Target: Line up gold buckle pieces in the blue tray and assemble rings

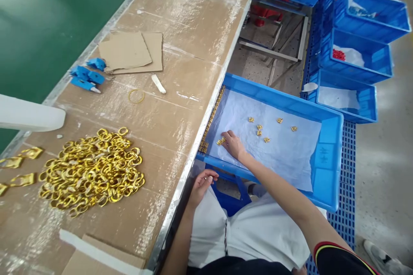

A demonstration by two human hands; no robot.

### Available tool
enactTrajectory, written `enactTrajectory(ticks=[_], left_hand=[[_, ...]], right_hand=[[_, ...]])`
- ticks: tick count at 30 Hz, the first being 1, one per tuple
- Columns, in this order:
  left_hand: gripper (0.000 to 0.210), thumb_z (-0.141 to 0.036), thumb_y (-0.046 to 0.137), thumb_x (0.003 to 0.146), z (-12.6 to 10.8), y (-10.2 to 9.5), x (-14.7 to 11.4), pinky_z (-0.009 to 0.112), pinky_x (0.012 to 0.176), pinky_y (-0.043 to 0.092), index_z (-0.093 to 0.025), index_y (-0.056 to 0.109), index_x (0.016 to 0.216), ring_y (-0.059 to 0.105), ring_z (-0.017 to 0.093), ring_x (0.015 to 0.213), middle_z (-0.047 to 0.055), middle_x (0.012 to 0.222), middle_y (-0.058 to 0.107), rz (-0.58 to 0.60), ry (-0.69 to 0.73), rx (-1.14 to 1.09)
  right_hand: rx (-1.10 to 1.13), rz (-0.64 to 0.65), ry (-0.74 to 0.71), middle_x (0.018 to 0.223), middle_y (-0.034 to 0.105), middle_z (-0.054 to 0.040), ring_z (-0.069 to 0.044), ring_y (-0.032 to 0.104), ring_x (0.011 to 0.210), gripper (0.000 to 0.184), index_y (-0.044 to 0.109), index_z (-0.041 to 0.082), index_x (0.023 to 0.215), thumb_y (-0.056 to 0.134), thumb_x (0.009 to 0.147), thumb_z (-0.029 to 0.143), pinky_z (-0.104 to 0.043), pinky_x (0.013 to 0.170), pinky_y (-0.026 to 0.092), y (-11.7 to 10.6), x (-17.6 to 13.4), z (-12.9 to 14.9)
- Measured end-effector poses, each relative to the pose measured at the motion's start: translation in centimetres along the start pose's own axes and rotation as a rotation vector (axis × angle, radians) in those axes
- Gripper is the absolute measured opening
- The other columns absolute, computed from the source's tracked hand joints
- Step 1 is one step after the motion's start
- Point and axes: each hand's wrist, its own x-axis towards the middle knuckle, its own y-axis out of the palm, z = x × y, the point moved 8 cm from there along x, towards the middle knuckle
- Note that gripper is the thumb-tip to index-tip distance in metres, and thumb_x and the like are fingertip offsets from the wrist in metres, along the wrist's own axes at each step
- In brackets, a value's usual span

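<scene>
My right hand [232, 144] reaches into a blue plastic crate [325, 161], its fingertips closed on small gold pieces [221, 141] above the white sheet [284, 159] lining it. A row of similar gold pieces [213, 114] runs along the crate's left side, ending in a small block near the front corner. Several loose gold pieces [259, 133] lie scattered on the sheet. Just outside the crate, over my lap, is my left hand [201, 184] with curled fingers and the thumb against them. Whatever it may hold is too small to make out.
A heap of gold rings [97, 172] covers part of the brown worktable [180, 17] to my left. Beyond it lie cardboard pieces [129, 51], blue-capped bottles [85, 77] and a white strip [158, 84]. More blue crates [361, 56] stand at the right.
</scene>
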Motion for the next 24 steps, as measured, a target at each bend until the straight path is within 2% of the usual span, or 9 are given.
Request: enactTrajectory(ticks=[8,24], left_hand=[[0.048,-0.064,0.075,0.082,0.2,0.1,0.0,0.032,0.077,0.050,-0.018,0.078,0.096,0.067,0.023,0.086,0.010,0.096,0.075,0.013,-0.003,-0.010],[0.049,-0.063,0.076,0.082,0.2,0.4,0.1,0.033,0.079,0.050,-0.017,0.077,0.097,0.067,0.024,0.089,0.012,0.100,0.076,0.029,-0.024,-0.027]], right_hand=[[-0.013,0.014,-0.104,0.125,0.058,-0.0110,-0.025,0.069,0.106,0.044,0.053,0.021,0.132,0.065,0.092,0.007,-0.039,0.094,0.057,0.8,1.4,3.7],[0.048,-0.048,-0.223,0.119,0.061,-0.0104,-0.026,0.066,0.112,0.052,0.050,0.021,0.133,0.059,0.087,0.000,-0.044,0.101,0.057,1.7,2.7,4.5]])
